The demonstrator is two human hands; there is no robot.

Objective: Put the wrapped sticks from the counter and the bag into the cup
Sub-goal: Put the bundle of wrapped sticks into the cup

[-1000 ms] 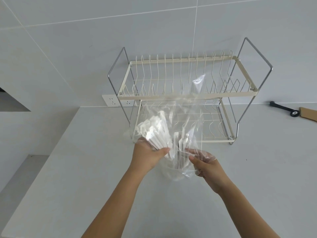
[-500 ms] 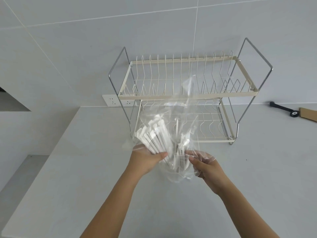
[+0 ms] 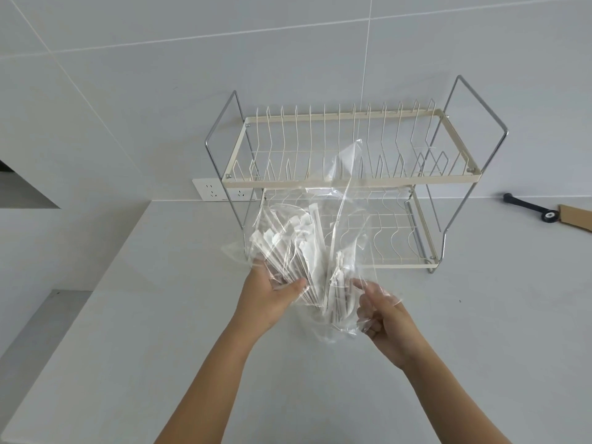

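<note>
A clear plastic bag (image 3: 347, 193) stands upright in front of me, above the grey counter (image 3: 160, 331). Inside it is a bundle of several white paper-wrapped sticks (image 3: 298, 251), fanned out and tilted to the left. My left hand (image 3: 272, 296) is closed around the lower part of the stick bundle, with bag film around it. My right hand (image 3: 381, 312) pinches the bag's film at its lower right side. A cup-like shape shows faintly at the bag's bottom, but I cannot tell for sure.
A two-tier cream and chrome wire dish rack (image 3: 352, 177) stands right behind the bag against the tiled wall. A double wall socket (image 3: 221, 193) sits left of the rack. A black handled tool (image 3: 528, 209) and a cardboard piece (image 3: 576, 217) lie at the far right.
The stick bundle has been tilted further left and lifted a little by my left hand. My right hand has shifted slightly right, stretching the bag film.
</note>
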